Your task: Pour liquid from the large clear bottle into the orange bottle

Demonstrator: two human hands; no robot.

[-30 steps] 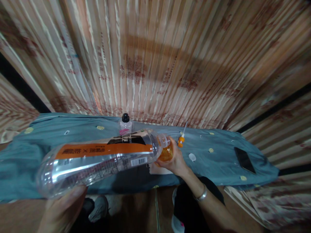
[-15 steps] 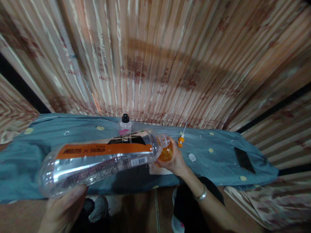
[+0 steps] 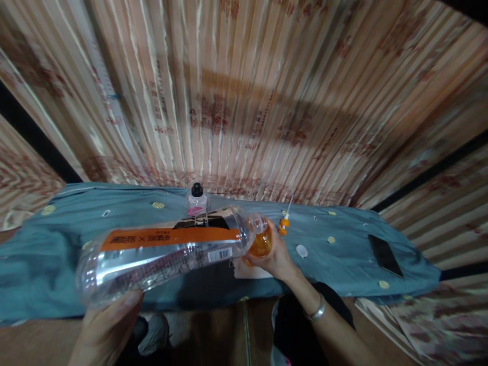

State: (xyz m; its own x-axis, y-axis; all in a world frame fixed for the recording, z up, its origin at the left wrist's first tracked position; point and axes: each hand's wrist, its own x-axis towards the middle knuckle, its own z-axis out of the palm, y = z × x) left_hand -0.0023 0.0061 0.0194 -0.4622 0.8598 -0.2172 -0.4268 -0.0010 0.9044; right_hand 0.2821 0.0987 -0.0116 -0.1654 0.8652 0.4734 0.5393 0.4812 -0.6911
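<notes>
Low, left hand (image 3: 109,325) beneath bottle (image 3: 165,254).

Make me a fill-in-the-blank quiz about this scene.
The left hand holds a large clear plastic bottle whose label is banded in bright ____.
The small clear plastic bottle with pink print has a ____ cap.
The right hand holds a transparent amber container; the black rectangular phone lies farther to the ____.

Missing words: orange; black; right.
</notes>
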